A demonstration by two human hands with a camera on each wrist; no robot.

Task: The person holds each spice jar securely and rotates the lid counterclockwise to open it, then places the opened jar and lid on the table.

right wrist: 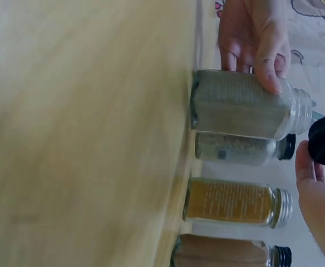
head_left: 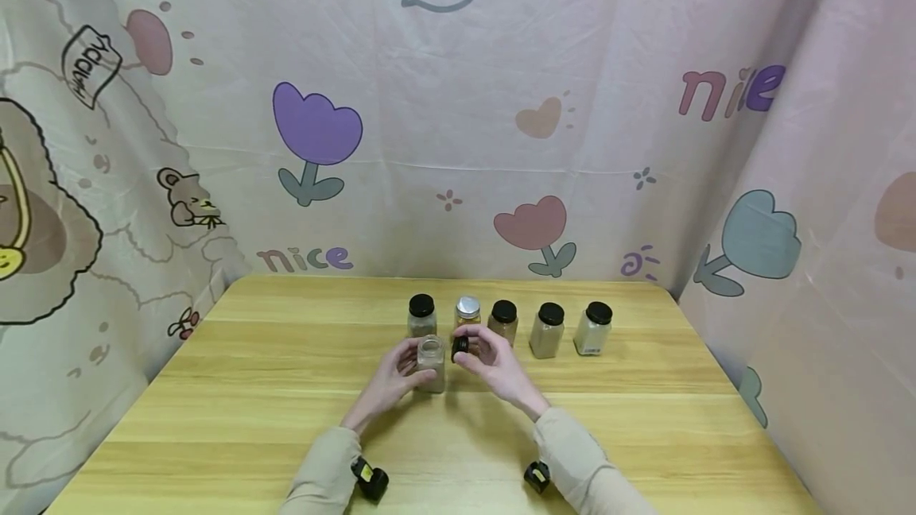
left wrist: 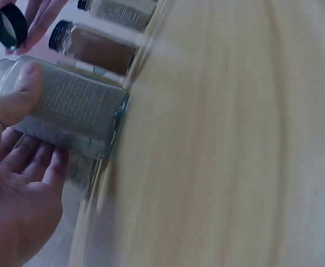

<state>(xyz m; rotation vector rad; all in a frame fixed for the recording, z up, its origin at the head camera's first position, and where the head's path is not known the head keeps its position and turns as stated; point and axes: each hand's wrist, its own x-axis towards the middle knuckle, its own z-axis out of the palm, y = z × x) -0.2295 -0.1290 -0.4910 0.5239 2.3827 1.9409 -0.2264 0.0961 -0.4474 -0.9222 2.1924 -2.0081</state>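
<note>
In front of the row of jars, a square glass jar [head_left: 432,364] stands upright on the table with its threaded mouth uncovered. My left hand [head_left: 390,376] holds its side, thumb [left wrist: 26,89] across the near face and fingers behind. Greyish-beige contents fill much of the jar [right wrist: 237,103] in the right wrist view. Just right of the mouth, my right hand [head_left: 495,364] pinches a black screw lid [head_left: 460,346] between thumb and fingers. The lid is tipped on edge, apart from the jar, and its hollow inside [left wrist: 9,28] shows in the left wrist view.
Behind the hands stand a black-lidded jar [head_left: 421,315], a silver-lidded jar [head_left: 468,308] with orange-yellow contents, a brown-filled jar [head_left: 504,319] and two pale-filled jars, one [head_left: 547,332] beside the other [head_left: 593,331]. The wooden table [head_left: 250,388] meets a printed curtain [head_left: 429,141] at the back.
</note>
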